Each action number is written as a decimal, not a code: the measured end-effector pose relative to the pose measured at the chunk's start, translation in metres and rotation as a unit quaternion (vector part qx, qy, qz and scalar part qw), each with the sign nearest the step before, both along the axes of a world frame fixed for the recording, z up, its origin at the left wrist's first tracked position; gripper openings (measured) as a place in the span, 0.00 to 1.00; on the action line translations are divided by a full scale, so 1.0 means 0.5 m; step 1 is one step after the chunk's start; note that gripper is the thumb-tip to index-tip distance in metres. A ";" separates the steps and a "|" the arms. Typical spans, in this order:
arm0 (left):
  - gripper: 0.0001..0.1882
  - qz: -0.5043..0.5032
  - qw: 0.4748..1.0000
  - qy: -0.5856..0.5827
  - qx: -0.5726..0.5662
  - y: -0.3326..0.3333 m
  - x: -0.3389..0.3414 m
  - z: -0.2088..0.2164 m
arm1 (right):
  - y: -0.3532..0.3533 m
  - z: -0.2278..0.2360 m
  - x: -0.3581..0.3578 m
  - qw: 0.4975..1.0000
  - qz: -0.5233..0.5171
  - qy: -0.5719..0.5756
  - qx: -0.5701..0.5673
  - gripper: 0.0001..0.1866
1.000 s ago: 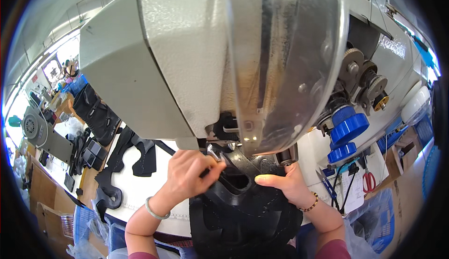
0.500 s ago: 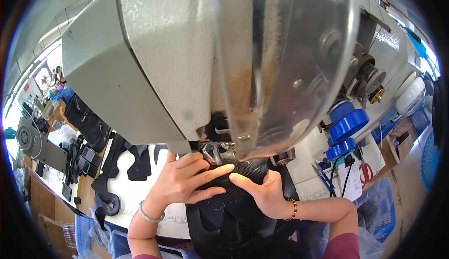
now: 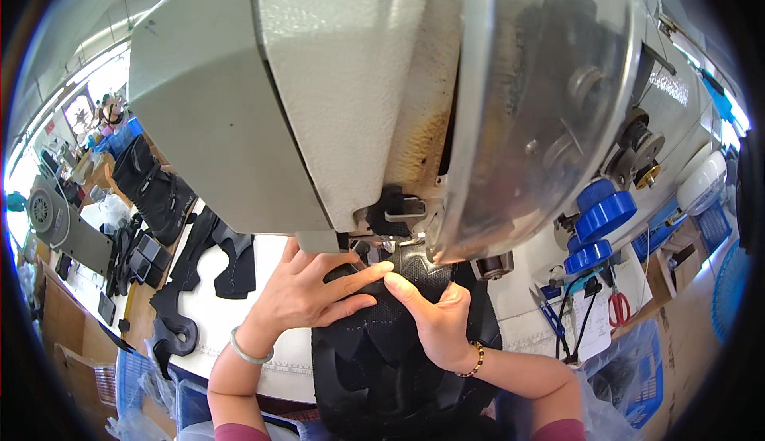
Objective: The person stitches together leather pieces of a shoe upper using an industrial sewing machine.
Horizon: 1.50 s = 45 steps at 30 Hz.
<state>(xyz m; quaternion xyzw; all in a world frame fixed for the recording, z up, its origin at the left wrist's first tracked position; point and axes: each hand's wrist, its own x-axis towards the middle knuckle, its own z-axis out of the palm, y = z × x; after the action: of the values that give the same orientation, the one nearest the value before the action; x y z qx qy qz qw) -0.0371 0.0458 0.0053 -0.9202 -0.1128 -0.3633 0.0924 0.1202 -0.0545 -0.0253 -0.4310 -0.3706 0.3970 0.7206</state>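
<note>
A black shoe upper with mesh-textured panels and stitching lies under the head of a grey sewing machine. My left hand rests on its left side, index finger and thumb stretched out across the mesh. From the right, my right hand grips the upper, thumb pressed on top and the other fingers curled and partly hidden. The index fingertip of the left and the thumb tip of the right nearly meet, just below the metal presser foot. The needle cannot be made out.
A clear curved shield hangs at the machine's front. Black cut pieces lie left on the white table, below a black boot. Blue knobs, blue snips and red-handled scissors are at right.
My view has shifted, so the machine head and shield appear farther right. Both hands keep nearly the same places on the upper, their fingertips still close together.
</note>
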 end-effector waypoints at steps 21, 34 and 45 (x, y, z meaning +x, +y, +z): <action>0.21 -0.037 0.999 -0.026 0.026 -0.014 0.028 0.008 | -0.038 0.020 0.028 0.980 0.160 -0.021 -0.120 0.11; 0.21 -0.019 0.997 -0.066 0.038 -0.033 0.036 -0.001 | -0.051 -0.013 0.022 0.972 0.205 -0.080 -0.086 0.18; 0.23 0.024 0.996 -0.028 0.080 -0.061 0.058 0.003 | -0.041 -0.020 0.033 0.994 0.097 -0.046 -0.036 0.18</action>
<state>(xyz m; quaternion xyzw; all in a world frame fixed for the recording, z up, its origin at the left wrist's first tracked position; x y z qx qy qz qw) -0.0080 0.0152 0.0066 -0.8964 -0.1080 -0.3943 0.1711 0.1367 -0.0750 -0.0353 -0.4370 -0.4289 0.4575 0.6448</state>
